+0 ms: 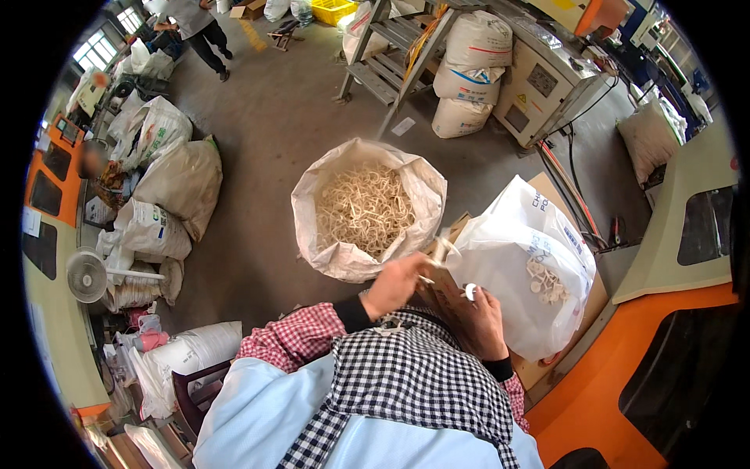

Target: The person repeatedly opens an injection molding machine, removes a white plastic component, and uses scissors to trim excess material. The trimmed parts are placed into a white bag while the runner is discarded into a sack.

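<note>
My left hand (394,285) is closed in front of my chest, beside the near rim of a large white woven sack (308,207). A pale plastic piece (442,248), smeared by motion, shows at its fingertips. Thin, curled cream plastic scraps (363,207) partly fill that sack. My right hand (486,320), fingers bent, pinches a small white rounded plastic part (469,291). Between the hands stands the brown cardboard edge of a box (449,305). Right of it is a translucent white plastic bag (508,273), with small white round parts (547,283) showing through.
Stacked full sacks (467,78) stand by a metal step ladder (391,66) and a grey machine cabinet (539,86). An orange and cream machine (648,344) is close on my right. More sacks (176,184) and a fan (87,275) line the left. A person (199,27) is far left.
</note>
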Demonstrator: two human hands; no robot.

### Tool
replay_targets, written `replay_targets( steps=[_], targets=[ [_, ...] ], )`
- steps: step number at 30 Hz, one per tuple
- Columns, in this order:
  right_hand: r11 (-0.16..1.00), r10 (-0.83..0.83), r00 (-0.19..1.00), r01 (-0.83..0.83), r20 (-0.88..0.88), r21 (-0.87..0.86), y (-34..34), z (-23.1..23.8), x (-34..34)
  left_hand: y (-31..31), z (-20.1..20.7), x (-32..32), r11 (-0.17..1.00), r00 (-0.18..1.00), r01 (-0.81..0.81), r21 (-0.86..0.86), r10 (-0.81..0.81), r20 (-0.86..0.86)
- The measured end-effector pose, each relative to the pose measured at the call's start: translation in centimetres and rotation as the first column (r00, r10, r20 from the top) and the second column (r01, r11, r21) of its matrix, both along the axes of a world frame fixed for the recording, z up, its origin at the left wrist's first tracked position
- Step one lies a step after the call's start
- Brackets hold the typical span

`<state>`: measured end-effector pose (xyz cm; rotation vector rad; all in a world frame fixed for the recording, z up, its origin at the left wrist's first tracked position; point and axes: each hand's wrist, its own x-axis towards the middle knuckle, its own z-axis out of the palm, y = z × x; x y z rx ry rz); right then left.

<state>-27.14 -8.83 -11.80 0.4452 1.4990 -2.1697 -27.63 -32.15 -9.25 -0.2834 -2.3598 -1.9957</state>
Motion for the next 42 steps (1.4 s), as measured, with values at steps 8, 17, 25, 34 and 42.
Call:
replay_targets(
  steps=[8,17,25,34,42],
  targets=[
    [0.903,-0.083,0.952,0.197,-0.295,0.383,2.2,0.3,0.2,-13.7,-13.1,-2.9,0.905,0.755,-0.302,-0.299,0.418,0.505],
    [0.718,0.364,0.461,0.414,-0.809,0.559,-3.6,7.1,-0.6,-3.1,1.8,-4.8,0.949,0.825,0.219,0.228,-0.304,0.475],
    [0.724,0.41,0.235,0.503,-0.881,0.471,-3.6,7.8,0.3,2.1,6.5,-1.9,0.848,0.774,0.399,0.348,-0.515,0.369],
    [0.746,0.314,0.428,0.441,-0.847,0.499,-3.0,6.1,1.9,3.4,4.6,-0.6,0.859,0.744,0.31,0.407,-0.486,0.459],
    [0.822,0.198,0.639,0.305,-0.743,0.482,-1.1,3.0,2.9,5.4,2.3,0.2,0.864,0.548,0.248,0.438,-0.498,0.672]
  ],
)
